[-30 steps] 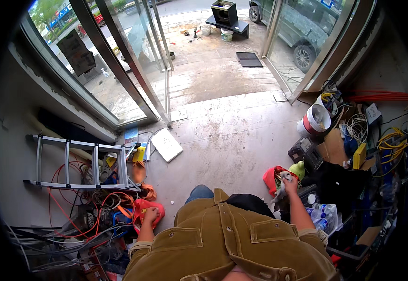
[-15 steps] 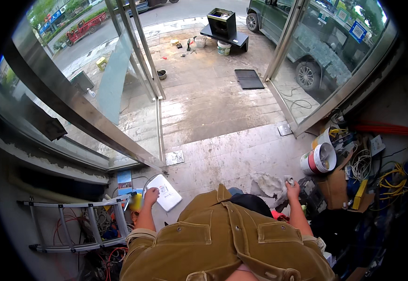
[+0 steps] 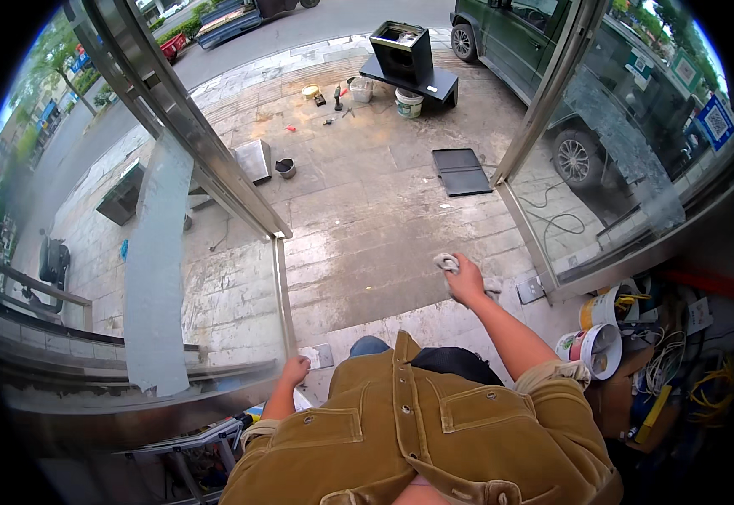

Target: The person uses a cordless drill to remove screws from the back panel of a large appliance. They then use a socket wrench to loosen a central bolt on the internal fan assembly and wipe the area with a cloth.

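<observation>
My right hand (image 3: 466,282) is closed around a crumpled greyish-white rag (image 3: 447,263), and the cloth bulges out on both sides of my fingers. That arm stretches forward over the doorway floor. My left hand (image 3: 297,370) hangs low by the foot of the left glass door panel (image 3: 232,295), its fingers curled into a loose fist. Nothing sticks out of it. A metal floor plate (image 3: 320,356) lies just beside that hand. A frosted strip (image 3: 156,269) runs down the left glass.
Outside stand a black cabinet (image 3: 400,63) on a dark panel (image 3: 430,88), buckets, a drill (image 3: 338,97) and a flat black folding board (image 3: 461,172). A green vehicle (image 3: 514,38) is parked at right. Inside right, white buckets (image 3: 598,349) and cables sit by the wall; a ladder (image 3: 186,471) is lower left.
I have moved closer to the doorway. My right hand has swung forward and inward with the rag, which is now bunched up. My left hand has stayed low and closed.
</observation>
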`<state>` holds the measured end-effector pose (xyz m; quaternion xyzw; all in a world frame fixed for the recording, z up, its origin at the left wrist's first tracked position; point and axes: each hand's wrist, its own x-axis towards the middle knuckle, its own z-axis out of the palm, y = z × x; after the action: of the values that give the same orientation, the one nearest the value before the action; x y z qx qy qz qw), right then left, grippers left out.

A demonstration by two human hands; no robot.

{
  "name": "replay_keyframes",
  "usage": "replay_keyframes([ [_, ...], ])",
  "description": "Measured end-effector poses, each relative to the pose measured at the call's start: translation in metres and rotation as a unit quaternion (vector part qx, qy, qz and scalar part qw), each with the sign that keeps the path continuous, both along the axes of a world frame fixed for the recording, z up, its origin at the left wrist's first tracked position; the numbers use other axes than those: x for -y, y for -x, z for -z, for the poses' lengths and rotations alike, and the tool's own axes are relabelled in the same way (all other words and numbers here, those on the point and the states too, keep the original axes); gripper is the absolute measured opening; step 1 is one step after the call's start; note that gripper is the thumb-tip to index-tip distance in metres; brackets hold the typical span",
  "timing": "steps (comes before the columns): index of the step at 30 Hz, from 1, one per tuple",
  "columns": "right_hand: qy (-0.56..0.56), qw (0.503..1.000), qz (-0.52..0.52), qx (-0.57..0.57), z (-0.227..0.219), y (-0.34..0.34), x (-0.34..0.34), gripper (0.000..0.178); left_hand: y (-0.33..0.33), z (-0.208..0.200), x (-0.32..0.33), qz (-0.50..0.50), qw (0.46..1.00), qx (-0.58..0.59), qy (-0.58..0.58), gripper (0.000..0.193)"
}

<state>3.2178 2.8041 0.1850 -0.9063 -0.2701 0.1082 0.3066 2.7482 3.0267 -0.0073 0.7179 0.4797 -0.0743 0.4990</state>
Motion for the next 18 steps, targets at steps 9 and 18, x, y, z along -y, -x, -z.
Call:
replay_keyframes([
  [9, 0.056, 0.854, -0.517, 0.029, 0.080, 0.019, -0.272, 0.029, -0.133, 0.032, -0.147, -0.034, 0.995, -0.051, 0.081, 0.027],
  [18, 0.104, 0.944, -0.313, -0.018, 0.072, -0.143, -0.329, 0.038, -0.394, 0.027, -0.376, 0.166, 0.978, -0.117, -0.055, 0.028],
])
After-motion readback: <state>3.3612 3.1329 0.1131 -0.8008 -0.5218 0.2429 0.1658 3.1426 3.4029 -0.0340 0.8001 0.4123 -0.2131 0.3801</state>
